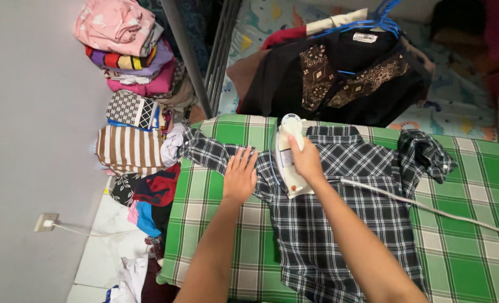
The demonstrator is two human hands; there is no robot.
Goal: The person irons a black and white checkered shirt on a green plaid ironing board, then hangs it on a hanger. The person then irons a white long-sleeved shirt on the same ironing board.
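Observation:
A black-and-white checked shirt (345, 224) lies spread flat on a green plaid cloth (468, 247). My right hand (305, 160) grips the handle of a white electric iron (290, 163) that rests on the shirt's left shoulder, close to the collar. My left hand (240, 175) lies flat with fingers together on the shirt's left sleeve, just left of the iron. The iron's white cord (429, 209) runs off to the right across the shirt and the cloth.
A tall pile of folded clothes (131, 84) stands along the left, by the wall. A black shirt with brown pattern (339, 73) on blue hangers lies behind the plaid cloth. A wall socket with a plug (46, 223) is at lower left.

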